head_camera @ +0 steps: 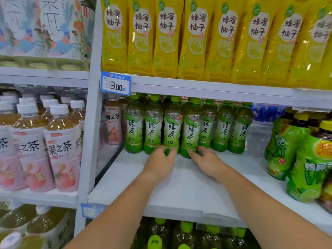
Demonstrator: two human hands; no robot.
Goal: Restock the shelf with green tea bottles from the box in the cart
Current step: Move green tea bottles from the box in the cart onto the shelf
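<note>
You face white metal shelving, split into two bays by an upright post (91, 123). In your right bay a bare white shelf board (179, 191) runs under an upper shelf (215, 88), whose front edge carries a blue price tag (115, 83) at its left end. Yellow bottles (194, 38) crowd that upper shelf, peach tea bottles (62, 146) fill the left bay, and bright, even light glints off the wrappers.
</note>
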